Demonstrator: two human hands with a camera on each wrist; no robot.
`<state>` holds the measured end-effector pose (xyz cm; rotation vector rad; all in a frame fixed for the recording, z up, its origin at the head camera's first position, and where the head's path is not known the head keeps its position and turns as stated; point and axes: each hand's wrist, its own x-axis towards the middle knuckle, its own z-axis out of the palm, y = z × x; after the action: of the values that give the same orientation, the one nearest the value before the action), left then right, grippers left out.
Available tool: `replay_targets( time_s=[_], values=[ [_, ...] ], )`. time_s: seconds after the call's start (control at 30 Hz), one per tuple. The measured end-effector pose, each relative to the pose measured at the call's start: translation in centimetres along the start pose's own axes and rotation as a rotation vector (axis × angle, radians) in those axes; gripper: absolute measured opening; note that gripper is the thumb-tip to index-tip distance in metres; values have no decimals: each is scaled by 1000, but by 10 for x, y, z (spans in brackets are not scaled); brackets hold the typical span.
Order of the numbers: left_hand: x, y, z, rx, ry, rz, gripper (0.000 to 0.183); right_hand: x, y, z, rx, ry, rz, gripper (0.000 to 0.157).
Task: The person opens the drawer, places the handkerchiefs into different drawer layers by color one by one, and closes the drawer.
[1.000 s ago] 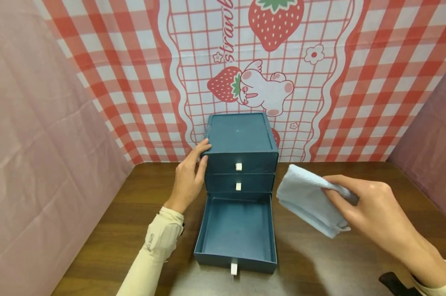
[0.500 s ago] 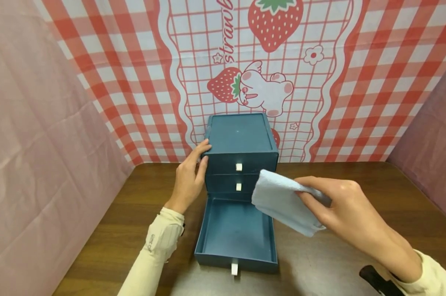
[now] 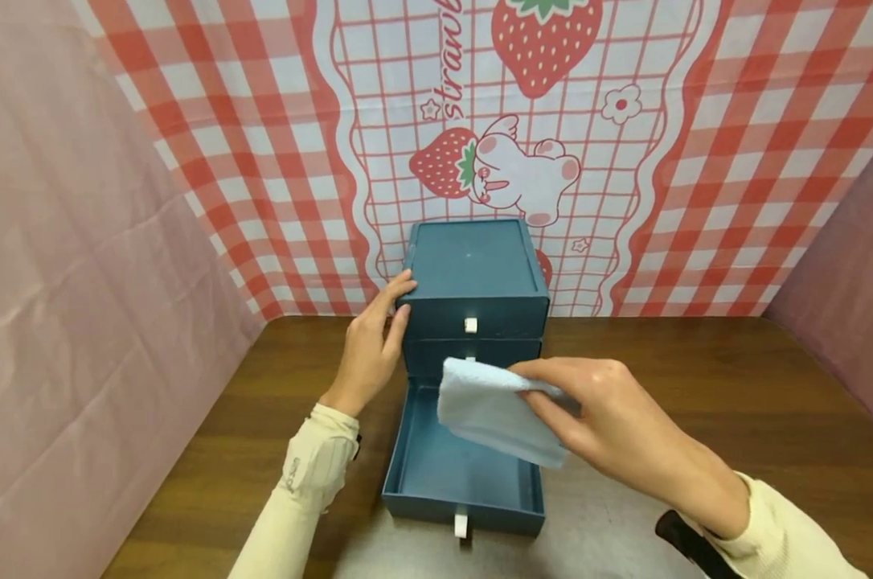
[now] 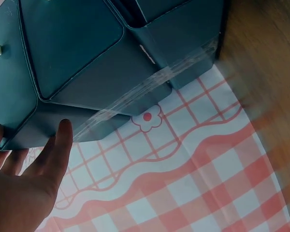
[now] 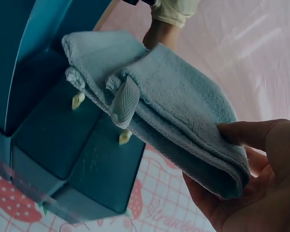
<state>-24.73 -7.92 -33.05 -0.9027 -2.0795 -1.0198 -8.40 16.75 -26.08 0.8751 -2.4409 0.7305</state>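
A dark teal drawer unit (image 3: 473,261) has its bottom drawer (image 3: 451,474) pulled out, the inside showing bare where the cloth does not cover it. My left hand (image 3: 367,346) rests on the unit's upper left edge, with the fingers laid along the side in the left wrist view and the thumb by the front corner. Over the pulled-out drawer, my right hand (image 3: 610,426) pinches a folded light blue towel (image 3: 487,414) between thumb and fingers. A loop tag (image 5: 125,101) hangs at the towel's edge in the right wrist view. The towel hides part of the middle drawer.
The unit stands on a brown wooden table (image 3: 697,362). Behind it hangs a red-and-white checked strawberry cloth (image 3: 263,161). Pink fabric (image 3: 82,241) closes off both sides. Clear tape (image 4: 135,94) runs down the unit's side.
My right hand has carried the towel leftward, from beside the unit to above the pulled-out drawer. The left hand keeps its place on the unit.
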Motion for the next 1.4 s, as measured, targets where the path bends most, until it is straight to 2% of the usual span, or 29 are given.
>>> replay_targets(
  time_s=[0.27,0.53,0.9,1.1,1.3,1.4],
  values=[
    [3,2,-5,44,-31,14,36,7,6,25,53,25,-116,30],
    [3,2,-5,62,-32,19,35,1,12,48,120,-54,-247,29],
    [3,1,-4,49,-34,17,36,-18,14,84,91,-95,-222,26],
    [3,2,-4,46,-29,17,36,-19,13,89,113,-115,-209,25],
    [3,2,-5,40,-26,20,35,-16,20,92,68,-80,-153,22],
    [3,2,-5,41,-30,20,35,-16,25,93,148,-111,-115,21]
  ],
)
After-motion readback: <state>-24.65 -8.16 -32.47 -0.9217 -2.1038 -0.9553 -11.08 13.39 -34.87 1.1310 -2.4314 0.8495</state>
